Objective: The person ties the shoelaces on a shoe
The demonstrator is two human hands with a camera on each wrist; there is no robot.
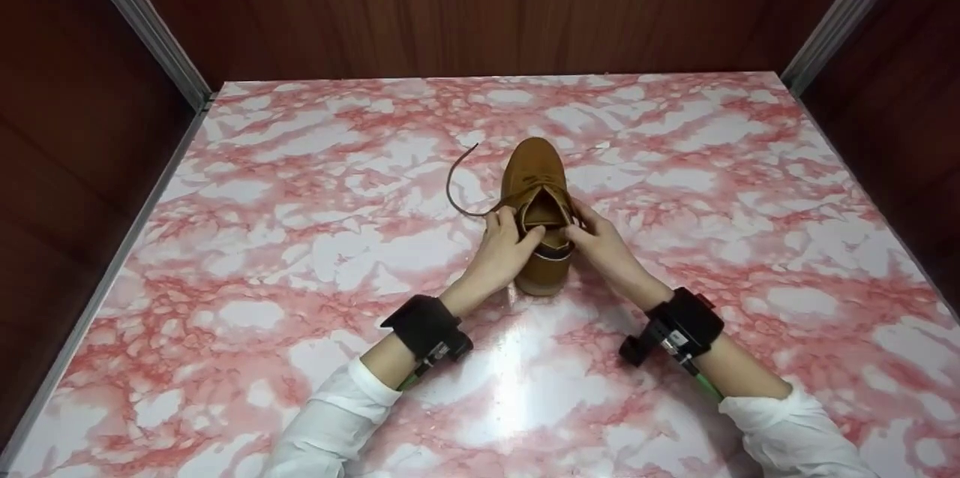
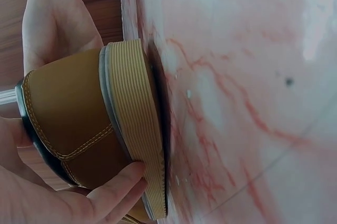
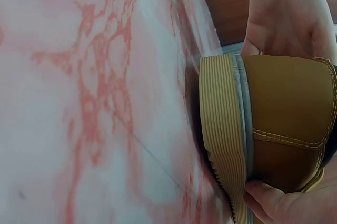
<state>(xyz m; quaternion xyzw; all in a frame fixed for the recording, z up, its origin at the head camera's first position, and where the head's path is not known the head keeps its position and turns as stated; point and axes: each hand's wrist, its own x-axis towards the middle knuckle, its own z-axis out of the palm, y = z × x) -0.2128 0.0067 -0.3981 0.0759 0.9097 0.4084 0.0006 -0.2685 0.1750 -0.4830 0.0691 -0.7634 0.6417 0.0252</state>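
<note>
Shoelace (image 1: pixel 448 184) (one end, apparently) hidden.

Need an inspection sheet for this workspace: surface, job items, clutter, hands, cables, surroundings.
Surface: tabletop red-and-white marbled, glossy, with a bright reflection toward the wearer.
Job items: one brown shoe, upright on its sole, toe pointing away from the wearer; one lace end trails out to the left.
Clutter: small white speck near the shoe; cannot tell what it is.
Hands: left hand and right hand grip the shoe from opposite sides, by its opening.
Cables: green strip at the right wrist; cable or strap, cannot tell.
Surroundings: dark wood-grain panels on three sides.
</note>
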